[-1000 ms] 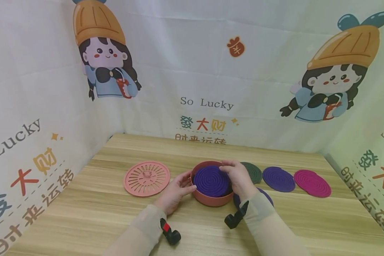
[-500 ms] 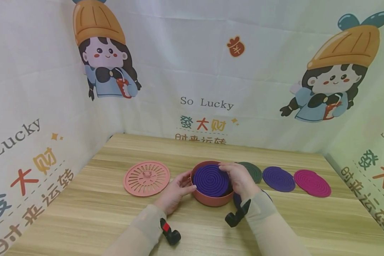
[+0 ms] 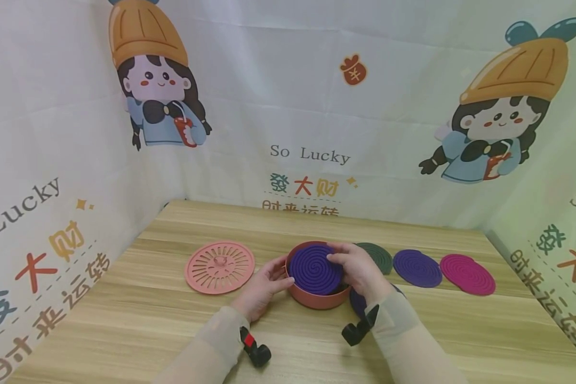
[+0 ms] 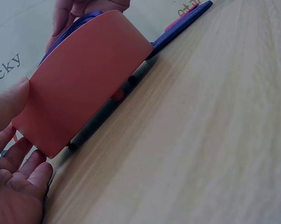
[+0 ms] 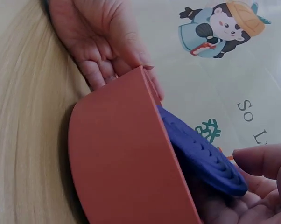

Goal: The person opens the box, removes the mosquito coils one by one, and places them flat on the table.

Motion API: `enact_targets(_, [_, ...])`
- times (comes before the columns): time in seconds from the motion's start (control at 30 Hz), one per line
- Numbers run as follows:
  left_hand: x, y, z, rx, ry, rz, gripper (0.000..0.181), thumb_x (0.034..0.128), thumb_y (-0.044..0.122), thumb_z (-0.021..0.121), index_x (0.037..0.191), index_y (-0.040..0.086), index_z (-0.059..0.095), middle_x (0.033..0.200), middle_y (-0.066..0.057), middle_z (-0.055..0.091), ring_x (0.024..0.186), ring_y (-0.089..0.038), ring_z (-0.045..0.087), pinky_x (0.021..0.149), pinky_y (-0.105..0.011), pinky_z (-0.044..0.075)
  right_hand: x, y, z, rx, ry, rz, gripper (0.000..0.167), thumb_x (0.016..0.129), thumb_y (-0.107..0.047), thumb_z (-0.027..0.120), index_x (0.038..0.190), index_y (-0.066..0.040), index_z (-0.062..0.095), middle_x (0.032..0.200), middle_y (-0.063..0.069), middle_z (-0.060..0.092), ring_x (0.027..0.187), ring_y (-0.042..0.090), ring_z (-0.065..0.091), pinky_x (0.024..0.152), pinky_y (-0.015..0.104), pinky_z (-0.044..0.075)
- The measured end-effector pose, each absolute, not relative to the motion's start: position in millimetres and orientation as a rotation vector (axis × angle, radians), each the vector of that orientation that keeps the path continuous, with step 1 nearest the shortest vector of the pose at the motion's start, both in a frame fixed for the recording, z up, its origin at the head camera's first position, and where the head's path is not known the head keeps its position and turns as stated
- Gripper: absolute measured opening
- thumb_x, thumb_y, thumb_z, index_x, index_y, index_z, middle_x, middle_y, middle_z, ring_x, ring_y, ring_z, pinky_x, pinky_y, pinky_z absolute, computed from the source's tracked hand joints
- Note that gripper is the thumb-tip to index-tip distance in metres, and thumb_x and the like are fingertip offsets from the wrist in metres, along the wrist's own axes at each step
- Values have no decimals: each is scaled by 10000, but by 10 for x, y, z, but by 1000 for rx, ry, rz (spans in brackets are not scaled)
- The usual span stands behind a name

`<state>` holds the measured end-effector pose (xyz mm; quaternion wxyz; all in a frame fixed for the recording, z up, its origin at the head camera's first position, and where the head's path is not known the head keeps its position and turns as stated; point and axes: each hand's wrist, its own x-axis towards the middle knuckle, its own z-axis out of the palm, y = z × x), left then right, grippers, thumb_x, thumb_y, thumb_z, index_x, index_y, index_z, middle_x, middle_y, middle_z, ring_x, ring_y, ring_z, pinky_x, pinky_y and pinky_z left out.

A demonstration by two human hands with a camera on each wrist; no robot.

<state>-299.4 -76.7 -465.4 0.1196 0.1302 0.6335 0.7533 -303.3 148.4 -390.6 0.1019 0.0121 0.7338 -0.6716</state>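
A round red mosquito coil holder [image 3: 318, 300] stands on the table, its slotted wall tray or base partly hidden. My left hand [image 3: 266, 285] grips its left side, thumb at the rim and fingers low on the wall in the left wrist view. A blue-purple mosquito coil [image 3: 314, 271] lies tilted in the holder's mouth. In the right wrist view the coil [image 5: 201, 151] has one edge inside the rim and the other raised. My right hand [image 3: 360, 269] pinches that raised right edge, thumb above and fingers beneath. The holder's inside is mostly hidden.
A pink slotted lid [image 3: 220, 268] with a knob lies to the left. Rightward lie a green coil [image 3: 376, 258], a purple coil [image 3: 417, 268] and a magenta coil [image 3: 468, 274]. Another dark blue coil [image 3: 357, 303] shows partly under my right wrist. A printed cloth [image 3: 288, 106] hangs behind the table.
My right thumb has moved from the coil's upper right edge onto its top face. The coil has tilted slightly, its right edge rising. My left hand and the holder stay put.
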Motion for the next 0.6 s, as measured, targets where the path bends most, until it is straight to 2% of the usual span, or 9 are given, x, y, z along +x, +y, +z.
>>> enact_targets(0.1, [-2992,-767,-4654,384,1853,2198,668,906,45,648,1485,28,315,1521,-181,321,1414,-327,259,1131,-458,256,-3022,1490,-3916,-9,2203,-1966,470,951,-18,517,1415,-8,444,1403,239,452,896,154,631,719,326,568])
enact_targets(0.23, [-2993,-768,-4652,384,1851,2194,669,908,50,648,1487,30,314,1520,-180,321,1413,-329,260,1130,-462,258,-3001,1490,-3927,-52,2211,-1972,482,950,-9,524,1420,5,419,1287,243,539,805,135,654,678,320,576])
enact_targets(0.37, [-3004,-770,-4657,384,1855,2189,667,907,53,650,1486,33,318,1518,-176,326,1411,-327,265,1130,-460,259,-2983,1485,-3929,-63,2191,-1996,490,948,1,534,1419,16,401,1211,223,582,784,140,663,672,333,581])
enact_targets(0.6, [-3010,-766,-4659,375,1855,2192,664,906,50,651,1484,37,324,1517,-172,331,1411,-324,266,1131,-459,258,-2963,1494,-3948,-71,2163,-2001,527,946,7,530,1449,-18,378,1291,267,524,797,173,672,702,402,585])
